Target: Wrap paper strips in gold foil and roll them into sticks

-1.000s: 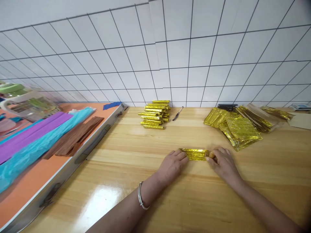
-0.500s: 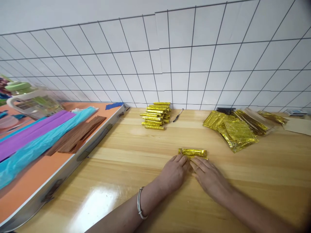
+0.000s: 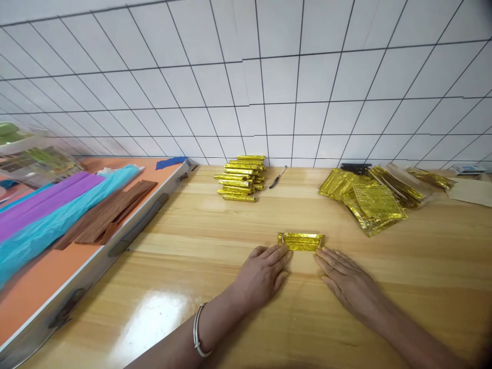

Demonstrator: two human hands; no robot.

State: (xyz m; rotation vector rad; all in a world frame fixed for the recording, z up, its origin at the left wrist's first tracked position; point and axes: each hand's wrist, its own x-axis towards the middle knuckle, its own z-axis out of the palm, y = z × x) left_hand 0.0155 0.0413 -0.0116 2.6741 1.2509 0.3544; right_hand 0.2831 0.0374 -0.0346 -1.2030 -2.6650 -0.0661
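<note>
A small folded strip of gold foil [image 3: 302,242] lies flat on the wooden table in front of me. The fingertips of my left hand [image 3: 263,271] rest on its lower left corner, palm down. At the lower right corner, my right hand [image 3: 346,279] touches the foil with its fingers stretched out flat. Neither hand grips it. Farther back, a stack of narrow gold foil rolls [image 3: 244,178] sits near the wall, with a pen [image 3: 278,177] just right of it.
Loose gold foil sheets [image 3: 378,200] are piled at the back right, beside a beige card [image 3: 471,190]. On the left stands an orange-lined tray [image 3: 80,259] with purple, turquoise and brown paper [image 3: 111,215]. A tiled wall [image 3: 280,82] runs behind.
My hands have moved apart along the foil strip's lower edge, from its middle to its two ends. The view has shifted slightly.
</note>
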